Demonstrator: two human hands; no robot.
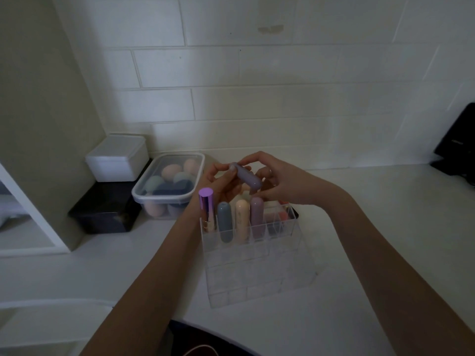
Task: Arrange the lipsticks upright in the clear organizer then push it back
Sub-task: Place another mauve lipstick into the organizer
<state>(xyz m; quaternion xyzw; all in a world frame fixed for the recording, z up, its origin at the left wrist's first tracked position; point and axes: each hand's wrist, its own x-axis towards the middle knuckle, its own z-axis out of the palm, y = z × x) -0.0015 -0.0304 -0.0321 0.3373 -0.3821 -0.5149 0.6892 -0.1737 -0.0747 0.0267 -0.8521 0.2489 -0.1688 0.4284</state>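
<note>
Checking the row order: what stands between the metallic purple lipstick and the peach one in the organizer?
In the head view, one blue-grey lipstick stands upright between the metallic purple lipstick and the peach lipstick.

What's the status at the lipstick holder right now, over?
Left hand and right hand both on a lilac lipstick, tilted above the clear organizer. Four lipsticks upright in one row. Nothing blocking the free slots.
</note>
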